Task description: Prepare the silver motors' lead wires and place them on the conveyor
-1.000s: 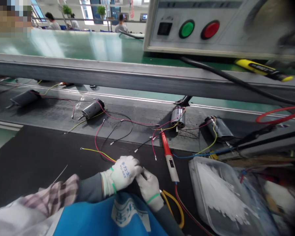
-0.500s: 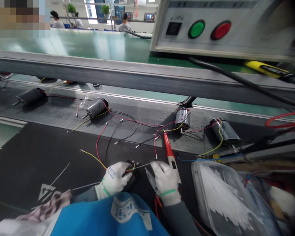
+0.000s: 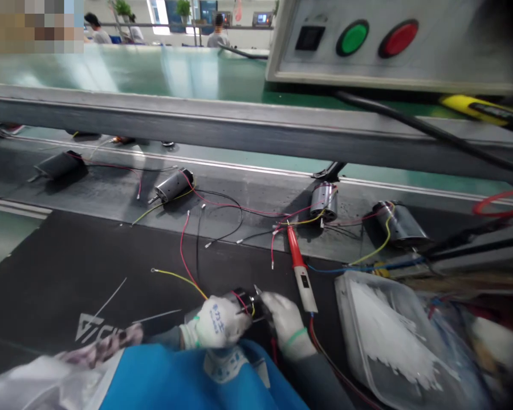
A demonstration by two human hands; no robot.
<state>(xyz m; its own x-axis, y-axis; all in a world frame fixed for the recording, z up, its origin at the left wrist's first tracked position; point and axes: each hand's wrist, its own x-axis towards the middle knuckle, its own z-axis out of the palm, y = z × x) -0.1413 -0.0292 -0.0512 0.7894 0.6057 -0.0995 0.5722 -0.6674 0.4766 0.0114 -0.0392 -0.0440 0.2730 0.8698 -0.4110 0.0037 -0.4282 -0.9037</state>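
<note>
My left hand (image 3: 219,323), in a white glove, is closed around a small dark motor (image 3: 247,303), whose red and yellow wires trail from it. A yellow wire (image 3: 178,279) runs from that motor up the dark belt. My right hand (image 3: 287,326), also gloved, touches the motor's far side and holds a small metal-tipped cutter (image 3: 256,291), mostly hidden by the fingers. A red-and-white corded probe (image 3: 301,269) lies just beyond my right hand.
Several wired motors, such as a silver one (image 3: 173,185), lie on the dark conveyor belt (image 3: 68,267). A metal rail (image 3: 239,128) crosses behind them under a control box (image 3: 389,45). A plastic bag of white pieces (image 3: 385,336) lies to the right. A co-worker (image 3: 218,28) sits far off.
My hands have moved closer together around the motor. The cutter's blades, visible beside my right hand before, now sit against the motor, mostly hidden. The view has shifted slightly.
</note>
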